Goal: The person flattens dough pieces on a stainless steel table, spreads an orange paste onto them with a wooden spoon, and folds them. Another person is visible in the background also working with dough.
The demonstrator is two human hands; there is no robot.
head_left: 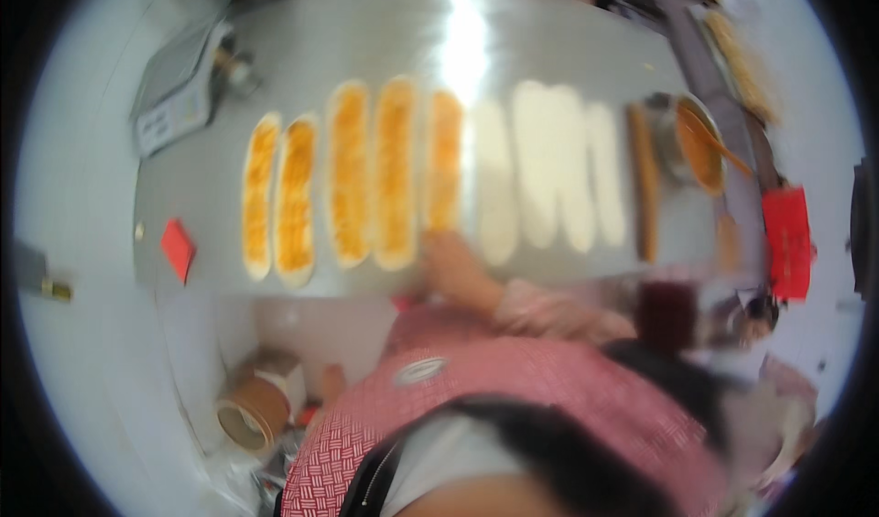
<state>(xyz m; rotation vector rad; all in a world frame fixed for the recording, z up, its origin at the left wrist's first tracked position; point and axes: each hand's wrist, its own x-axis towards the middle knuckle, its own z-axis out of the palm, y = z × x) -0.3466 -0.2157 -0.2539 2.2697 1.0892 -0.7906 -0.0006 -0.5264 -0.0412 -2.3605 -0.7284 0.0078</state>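
My right hand (450, 263), blurred, reaches over the near table edge. Its fingers meet the lower end of a dough strip coated in an orange paste (445, 160); whether they grip anything is unclear. To the left lie more orange-coated dough strips (350, 173), side by side and lengthwise to me. Several plain pale dough strips (542, 153) lie to the right, some of them touching. What looks like my left hand (333, 382) hangs low beside the red patterned apron (481, 359), below the table, its fingers too blurred to make out.
Right of the dough are a wooden rolling pin (647, 184) and a metal bowl (676, 149) with an orange spatula-like utensil (700, 142). A scale (175, 81) occupies the steel table's (329, 36) far left corner. A red packet (178, 249) lies near the left edge.
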